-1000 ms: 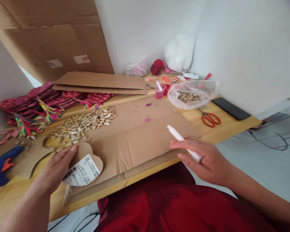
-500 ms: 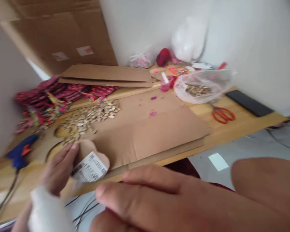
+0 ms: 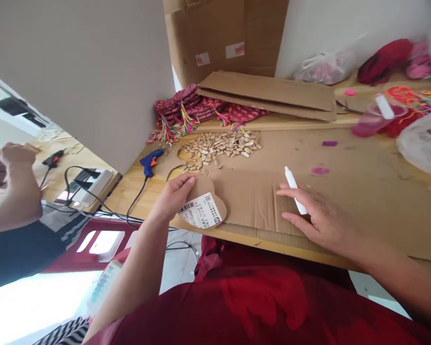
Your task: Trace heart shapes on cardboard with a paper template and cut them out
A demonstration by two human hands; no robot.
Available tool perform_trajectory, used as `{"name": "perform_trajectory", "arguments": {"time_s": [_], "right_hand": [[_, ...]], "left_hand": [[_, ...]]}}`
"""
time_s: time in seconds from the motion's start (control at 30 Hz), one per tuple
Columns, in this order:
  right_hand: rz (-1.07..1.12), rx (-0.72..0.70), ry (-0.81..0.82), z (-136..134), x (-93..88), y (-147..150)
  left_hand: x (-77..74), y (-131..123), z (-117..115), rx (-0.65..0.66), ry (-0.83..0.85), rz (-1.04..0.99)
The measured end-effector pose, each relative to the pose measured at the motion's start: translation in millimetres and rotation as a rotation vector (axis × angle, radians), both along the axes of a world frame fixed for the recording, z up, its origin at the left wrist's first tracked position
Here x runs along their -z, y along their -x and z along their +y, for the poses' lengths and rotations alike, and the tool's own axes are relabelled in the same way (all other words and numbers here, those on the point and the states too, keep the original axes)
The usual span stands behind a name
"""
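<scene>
Left hand (image 3: 174, 196): thumb and fingers closed on the upper left margin of a heart-shaped cardboard piece (image 3: 201, 189), labelled side up. Piece is at the near left part of the cardboard sheet (image 3: 244, 196), its lower margin reaching about to the front edge of the desk (image 3: 140, 187); cannot tell whether it rests or is held just above.

Right hand (image 3: 321, 215): fingers partly curled, thumb apart from index, gripping a slim white stick (image 3: 294, 189), narrow end tilted up and away. Hand is over the sheet's near side; forearm crosses the front edge.

Room: a broad flat stretch of sheet separates the two hands, carrying only creases near its front. It runs back to the ledge bearing folded cardboard (image 3: 266, 93). On it, beyond the right hand: pink stain (image 3: 320, 171), then purple piece (image 3: 329, 143).

Limits: nut shells (image 3: 219, 146) heaped just beyond the heart piece; blue glue gun (image 3: 151, 162) near the left hand, cord trailing to the desk's left side; grey partition (image 3: 111, 72) at far left; pink cup (image 3: 369, 122) and plastic bag (image 3: 425, 141) at back right.
</scene>
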State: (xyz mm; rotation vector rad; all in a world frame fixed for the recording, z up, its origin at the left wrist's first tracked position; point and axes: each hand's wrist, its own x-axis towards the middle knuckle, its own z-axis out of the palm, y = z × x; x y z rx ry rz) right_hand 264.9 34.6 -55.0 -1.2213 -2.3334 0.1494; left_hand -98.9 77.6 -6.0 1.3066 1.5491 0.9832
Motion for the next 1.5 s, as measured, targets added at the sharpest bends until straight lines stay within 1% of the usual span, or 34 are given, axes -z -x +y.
{"name": "perform_trajectory", "arguments": {"time_s": [0.07, 0.13, 0.33, 0.43, 0.5, 0.57, 0.67, 0.77, 0.9, 1.03, 1.13, 1.2, 1.27, 1.37, 1.5], "right_hand": [[-0.054, -0.028, -0.007, 0.7, 15.6, -1.7], [-0.065, -0.027, -0.015, -0.2, 21.7, -2.6], [-0.051, -0.024, -0.038, 0.1, 18.8, -1.8], [-0.041, -0.026, -0.03, 1.4, 19.2, -2.6], [-0.042, -0.03, -0.02, 2.2, 20.0, -3.6], [-0.042, -0.032, -0.009, 2.7, 20.3, -4.5], [-0.042, -0.036, 0.001, 2.9, 19.6, -5.0], [-0.043, -0.027, -0.008, 2.6, 18.9, -4.2], [-0.032, -0.031, -0.02, 2.6, 20.0, -3.5], [-0.039, -0.035, -0.022, 2.3, 21.6, -4.1], [-0.039, -0.031, -0.033, 2.1, 22.2, -4.3], [-0.029, -0.03, -0.034, 2.3, 22.8, -4.3], [-0.022, -0.034, -0.026, 3.0, 23.7, -4.8], [-0.02, -0.044, -0.015, 4.0, 24.9, -6.5], [0.002, -0.045, 0.009, 4.2, 24.3, -7.4]], "left_hand": [[-0.2, -0.3, 1.4, 0.024, 0.005, -0.085], [-0.8, 0.7, 3.4, 0.003, -0.005, -0.174], [-5.0, 7.1, 12.2, -0.144, -0.08, -0.323], [-7.0, 0.4, 10.8, -0.195, -0.067, -0.501], [-6.3, -8.3, 5.6, -0.192, -0.04, -0.596], [-3.2, -17.9, -1.8, -0.155, -0.033, -0.615], [5.9, -30.5, -13.7, -0.12, -0.042, -0.612], [18.2, -39.1, -23.3, -0.108, -0.063, -0.539], [30.1, -43.1, -33.6, -0.039, -0.167, -0.267], [33.2, -37.3, -45.3, 0.046, -0.199, -0.076], [34.8, -29.9, -53.9, 0.106, -0.209, 0.021], [36.6, -26.1, -58.4, 0.121, -0.228, 0.059], [38.4, -23.7, -61.2, 0.104, -0.249, 0.081], [40.0, -21.3, -62.5, 0.039, -0.266, 0.096], [38.2, -17.3, -62.7, -0.047, -0.275, 0.113]]}}
